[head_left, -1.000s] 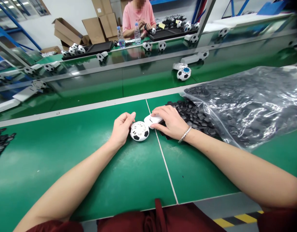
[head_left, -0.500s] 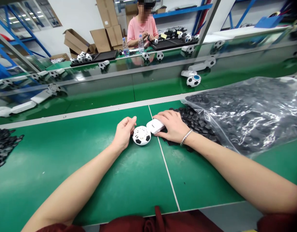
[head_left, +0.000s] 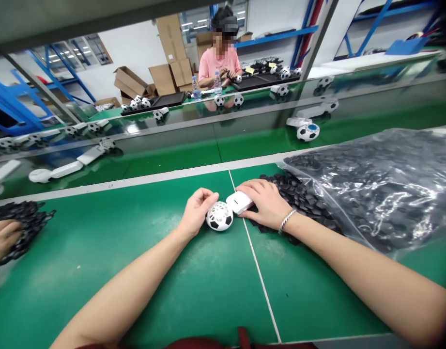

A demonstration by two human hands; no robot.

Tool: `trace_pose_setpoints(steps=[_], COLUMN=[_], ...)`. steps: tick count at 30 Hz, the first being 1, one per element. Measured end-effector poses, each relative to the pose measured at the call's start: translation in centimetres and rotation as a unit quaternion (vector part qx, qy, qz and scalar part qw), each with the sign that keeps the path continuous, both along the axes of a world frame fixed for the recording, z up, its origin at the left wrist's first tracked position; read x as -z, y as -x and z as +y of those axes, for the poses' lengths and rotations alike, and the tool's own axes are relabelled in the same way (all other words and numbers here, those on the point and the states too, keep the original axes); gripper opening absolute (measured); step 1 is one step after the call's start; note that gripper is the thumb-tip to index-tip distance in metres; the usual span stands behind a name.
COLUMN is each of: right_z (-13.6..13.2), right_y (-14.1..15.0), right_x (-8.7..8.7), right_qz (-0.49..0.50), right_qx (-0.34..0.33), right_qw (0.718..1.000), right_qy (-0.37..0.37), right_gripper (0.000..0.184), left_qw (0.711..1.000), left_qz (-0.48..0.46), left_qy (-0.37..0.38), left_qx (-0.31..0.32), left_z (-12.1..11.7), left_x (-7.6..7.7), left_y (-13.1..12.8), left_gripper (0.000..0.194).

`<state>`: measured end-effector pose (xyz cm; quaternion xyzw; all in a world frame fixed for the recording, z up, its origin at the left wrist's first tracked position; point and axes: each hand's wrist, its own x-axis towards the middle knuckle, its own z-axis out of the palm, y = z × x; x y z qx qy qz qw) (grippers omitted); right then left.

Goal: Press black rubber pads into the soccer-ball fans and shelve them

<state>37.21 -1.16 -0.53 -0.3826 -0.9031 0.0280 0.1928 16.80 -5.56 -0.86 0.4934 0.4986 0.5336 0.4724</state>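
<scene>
A white handheld fan with a soccer-ball head point(head_left: 219, 216) lies at the middle of the green table, black patches on its near side and open gaps on top. My right hand point(head_left: 264, 201) is closed around its white handle point(head_left: 239, 201), palm down, beside a pile of small black pieces point(head_left: 299, 194). At the left edge of the ball head is my left hand point(head_left: 198, 212), fingers curled and thumb pressed toward the index finger over the rim. Whatever is between those fingertips is hidden.
A clear plastic bag of black pieces point(head_left: 386, 189) covers the right side. Another person's hand point(head_left: 4, 240) rests on a second black pile point(head_left: 36, 220) at left. Beyond the table edge, more ball-headed fans point(head_left: 308, 132) lie on the green conveyor point(head_left: 193, 145). A co-worker point(head_left: 220, 63) sits opposite.
My left thumb has come down closer to the ball head's top rim. Another person's hand has appeared at the left pile. The whole view has shifted a little; my right hand keeps its hold.
</scene>
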Motion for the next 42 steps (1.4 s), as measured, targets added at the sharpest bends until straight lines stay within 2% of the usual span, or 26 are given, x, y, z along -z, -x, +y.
trace_pose_setpoints(steps=[4,9,19,25,34,38,42], right_z=[0.1,0.3,0.5,0.7,1.4,1.4,1.4], right_y=[0.0,-0.2,-0.3,-0.5,-1.1,-1.1,-1.2], right_x=[0.2,0.6,1.0,1.4,2.9,3.0,2.5], right_qz=[-0.002,0.006,-0.004,-0.009,-0.022,-0.027,-0.075], right_qx=[-0.003,-0.008,-0.007,-0.009,-0.012,0.048,0.124], right_qw=[1.000,1.000,1.000,1.000,0.998,0.996,0.989], right_qy=[-0.008,-0.018,-0.016,-0.028,-0.066,-0.075,-0.036], right_gripper=[0.053,0.052,0.049,0.050,0.056,0.072,0.080], left_qw=[0.995,0.949,0.935,0.924,0.916,0.912,0.906], left_qz=[0.076,0.250,0.256,0.269,0.294,0.316,0.343], left_qy=[-0.025,-0.112,-0.123,-0.122,-0.119,-0.106,-0.103], left_qx=[0.063,0.156,0.213,0.241,0.247,0.239,0.225], left_z=[-0.4,-0.6,-0.3,-0.2,-0.2,-0.4,-0.5], left_x=[-0.5,-0.8,-0.5,-0.9,-1.0,-1.3,-1.7], left_y=[0.0,0.3,1.0,1.2,1.3,1.3,1.2], left_gripper=[0.035,0.055,0.070,0.079,0.077,0.077,0.067])
